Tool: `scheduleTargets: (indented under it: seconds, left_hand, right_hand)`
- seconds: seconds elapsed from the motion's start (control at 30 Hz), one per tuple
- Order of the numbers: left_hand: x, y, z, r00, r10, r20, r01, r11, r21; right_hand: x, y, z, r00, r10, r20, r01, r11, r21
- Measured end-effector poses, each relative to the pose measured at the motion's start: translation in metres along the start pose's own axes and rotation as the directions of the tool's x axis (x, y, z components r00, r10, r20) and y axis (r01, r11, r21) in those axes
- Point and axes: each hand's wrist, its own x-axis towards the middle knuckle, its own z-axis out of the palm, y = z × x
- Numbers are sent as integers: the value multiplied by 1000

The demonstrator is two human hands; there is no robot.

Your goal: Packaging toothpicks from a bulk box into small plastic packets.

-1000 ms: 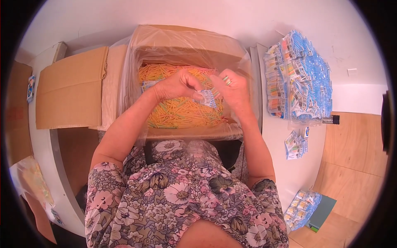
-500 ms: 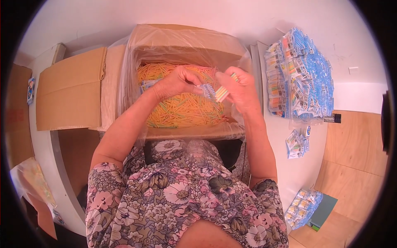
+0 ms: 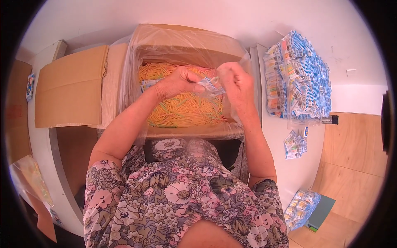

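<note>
Over the open carton, my left hand pinches a small clear packet with blue-and-white print. My right hand is closed at the packet's upper right end, its fingers curled down. A bit of the thin coloured sticks shows beside those fingers; the rest is hidden by hand and packet. Beneath both hands, a heap of loose yellow, orange, pink and green sticks fills the cardboard box, which is lined with clear plastic. Another printed packet lies on the heap, left of my left wrist.
A large stack of filled packets stands on the white table to the right. Several loose packets lie in front of it. Lower right, a packet bundle rests by a dark green board. A cardboard flap extends left.
The striped stick bundle in my right hand has gone to the packet's end and is now mostly hidden. My right fingers have turned downward; my left hand stays nearly in place.
</note>
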Motion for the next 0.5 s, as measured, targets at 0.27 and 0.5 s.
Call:
scheduleTargets:
  seconds: [0.27,0.5]
  left_hand:
    - [4,-19,-4,999,-33,-17,33,999,15]
    - [-2,-16,0,994,-113,-3,113,994,0]
  right_hand:
    - [-35,9,22,997,-78,-22,72,976,-205]
    - [-55,35,21,963,32,-267,8,989,145]
